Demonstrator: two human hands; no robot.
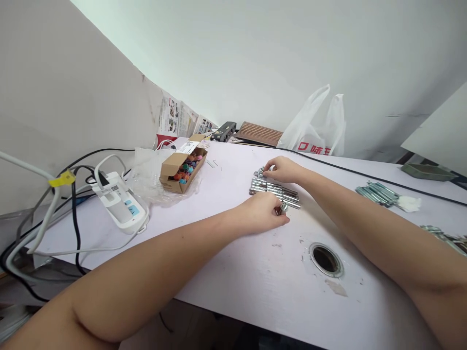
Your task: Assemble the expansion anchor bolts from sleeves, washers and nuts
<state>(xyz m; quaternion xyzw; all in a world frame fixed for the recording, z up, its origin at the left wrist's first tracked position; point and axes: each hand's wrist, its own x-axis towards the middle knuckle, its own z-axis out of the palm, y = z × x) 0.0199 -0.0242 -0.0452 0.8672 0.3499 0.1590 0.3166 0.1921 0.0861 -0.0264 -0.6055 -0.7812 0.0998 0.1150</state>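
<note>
The left hand [260, 213] pinches a shiny metal piece [284, 207] nearside of the metal rods [270, 190]; the right hand [282, 170] touches little nuts [258, 172] beyond, can't tell if gripping.

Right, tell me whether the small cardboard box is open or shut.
Open: the cardboard box has its flap raised at the far end, and colorful pieces show inside.

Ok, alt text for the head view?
Left hand holds a small metal part beside metal rods on a white table; right hand touches small metal pieces beyond them. Open box at left, white bag behind, hole in front.
</note>
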